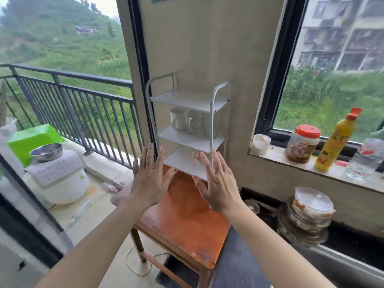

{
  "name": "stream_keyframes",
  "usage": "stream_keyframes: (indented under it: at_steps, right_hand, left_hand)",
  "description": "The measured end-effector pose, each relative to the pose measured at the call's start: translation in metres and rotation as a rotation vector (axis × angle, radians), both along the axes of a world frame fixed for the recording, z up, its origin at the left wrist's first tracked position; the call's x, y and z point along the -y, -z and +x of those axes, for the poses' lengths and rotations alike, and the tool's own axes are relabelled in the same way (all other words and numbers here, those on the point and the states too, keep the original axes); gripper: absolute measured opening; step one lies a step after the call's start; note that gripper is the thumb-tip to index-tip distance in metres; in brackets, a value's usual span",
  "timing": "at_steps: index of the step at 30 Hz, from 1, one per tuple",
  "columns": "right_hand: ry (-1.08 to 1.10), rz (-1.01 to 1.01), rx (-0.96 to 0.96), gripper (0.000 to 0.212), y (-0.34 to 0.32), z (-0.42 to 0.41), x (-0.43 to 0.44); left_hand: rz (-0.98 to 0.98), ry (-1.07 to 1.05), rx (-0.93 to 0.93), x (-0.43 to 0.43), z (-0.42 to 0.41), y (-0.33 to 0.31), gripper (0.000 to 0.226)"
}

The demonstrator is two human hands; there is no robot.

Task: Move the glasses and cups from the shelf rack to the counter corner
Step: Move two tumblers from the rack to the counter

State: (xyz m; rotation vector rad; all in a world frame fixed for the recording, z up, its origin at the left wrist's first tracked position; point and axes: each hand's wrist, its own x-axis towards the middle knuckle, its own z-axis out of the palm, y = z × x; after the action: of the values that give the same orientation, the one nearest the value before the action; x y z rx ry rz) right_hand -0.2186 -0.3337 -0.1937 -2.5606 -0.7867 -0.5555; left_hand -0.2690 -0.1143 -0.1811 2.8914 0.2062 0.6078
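A wide window (332, 65) on the right and an open balcony with a dark railing (68, 96) on the left frame a beige wall pillar (207, 38). Against that pillar stands a white shelf rack (187, 129) with 3 tiers, set on a worn orange-brown wooden table (187, 215). A dark counter (239, 256) runs along the lower right, its near end cut off by the frame edge.

On the balcony floor sit a white round appliance (66, 183), a green bin (33, 140) and a steel bowl (46, 151). A stack of lidded bowls (309, 213) rests on the counter below the sill.

Both bare hands are raised in front of the rack's lowest tier, backs to the camera — the left hand (148, 179) and the right hand (218, 183) each have fingers spread apart and hold nothing.

The sill carries a yellow bottle (334, 146) with an orange cap, a jar (303, 142) with a red lid, a clear bottle (363, 159) and a small white tub (260, 144); the labels are too blurred to read.

On the middle tier stand a white cup (177, 119) and, just beside it, a clear glass mug (194, 123) — a further glass behind the rack's front post is hard to make out.
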Motion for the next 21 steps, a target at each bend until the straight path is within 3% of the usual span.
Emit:
stream_keyframes:
  at_steps: [11,18,21]
  right_hand:
    - [0.234,0.36,-0.163,0.058,-0.025,0.106,-0.107]
    - [0.379,0.487,-0.354,0.061,-0.03,0.149,-0.115]
    - [0.39,0.649,-0.483,0.063,-0.029,0.166,-0.117]
  left_hand:
    - [-0.517,0.365,0.035,-0.066,0.186,-0.018,0.047]
    - [-0.71,0.449,-0.102,-0.056,0.241,-0.012,0.044]
    - [-0.893,0.506,-0.112,-0.054,0.248,-0.011,0.033]
